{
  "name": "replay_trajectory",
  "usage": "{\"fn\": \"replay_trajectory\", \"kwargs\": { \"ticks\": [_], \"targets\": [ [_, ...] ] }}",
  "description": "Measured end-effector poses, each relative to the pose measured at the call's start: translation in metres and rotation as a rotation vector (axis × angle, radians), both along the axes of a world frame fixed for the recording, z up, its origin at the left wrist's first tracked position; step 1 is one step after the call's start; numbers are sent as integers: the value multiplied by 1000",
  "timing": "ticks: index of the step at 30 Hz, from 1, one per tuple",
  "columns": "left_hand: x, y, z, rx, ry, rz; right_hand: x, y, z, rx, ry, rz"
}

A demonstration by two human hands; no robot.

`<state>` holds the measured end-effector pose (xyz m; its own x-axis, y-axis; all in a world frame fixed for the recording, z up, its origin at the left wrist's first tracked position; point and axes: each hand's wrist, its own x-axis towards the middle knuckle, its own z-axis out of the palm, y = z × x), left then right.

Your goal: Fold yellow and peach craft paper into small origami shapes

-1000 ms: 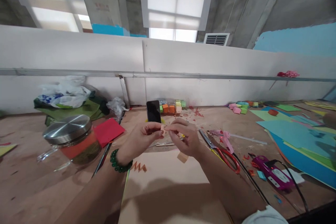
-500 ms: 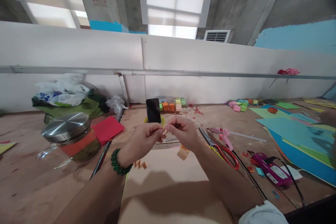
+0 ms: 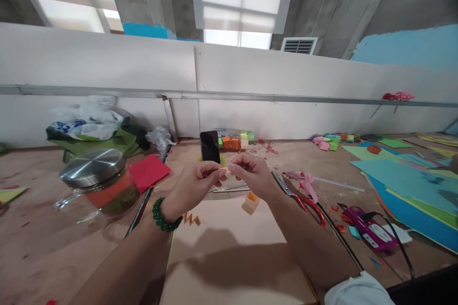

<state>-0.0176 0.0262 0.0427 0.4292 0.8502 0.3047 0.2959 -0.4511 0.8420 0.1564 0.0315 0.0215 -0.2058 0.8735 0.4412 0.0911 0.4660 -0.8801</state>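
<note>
Between the fingertips of both hands is a small pale-orange paper strip (image 3: 225,170), mostly covered by the fingers. My left hand (image 3: 195,180), with a green bead bracelet (image 3: 165,217) at the wrist, pinches one end. My right hand (image 3: 253,176) closes thumb and finger on the other end. Below the right wrist, a small orange paper box (image 3: 250,203) rests on a large peach paper sheet (image 3: 229,267). A zigzag-folded orange strip (image 3: 192,219) lies on that sheet near the bracelet. Behind the fingers, a black phone (image 3: 210,147) leans upright.
To the left stand a lidded glass teapot (image 3: 98,186) and red paper (image 3: 149,172). Small paper cubes (image 3: 231,143) sit behind the phone. Red-handled scissors (image 3: 298,198), a pink glue gun (image 3: 307,185), a magenta corded device (image 3: 370,229) and coloured sheets (image 3: 397,181) lie right.
My fingertips have shifted slightly on the small strip, with the left fingers straighter. The view has tilted a little; the orange box shows more of its opening.
</note>
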Motion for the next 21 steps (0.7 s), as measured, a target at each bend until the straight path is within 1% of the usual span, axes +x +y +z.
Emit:
{"fn": "replay_trajectory", "kwargs": {
  "ticks": [3, 5, 9, 11, 16, 18, 21],
  "targets": [
    [-2, 1, 0, 26, 29, 27, 3, -2, 2, 12, -93, -7],
    [-3, 0, -1, 53, 90, 37, 5, -4, 3, 62, -199, -13],
    [-4, -4, -3, 108, 208, 64, 9, -7, 4, 317, -423, -64],
    [-3, -4, -2, 111, 198, 63, 11, -6, 5, 386, -480, -92],
    [-2, 0, -2, 6, 4, 57, 14, -8, 8, 331, -526, -62],
    [-2, 1, -3, -14, -61, 77, 12, -9, 9, 306, -479, -47],
    [-1, 1, -4, -20, -136, 89, 8, -9, 8, 246, -323, -42]
  ]
}}
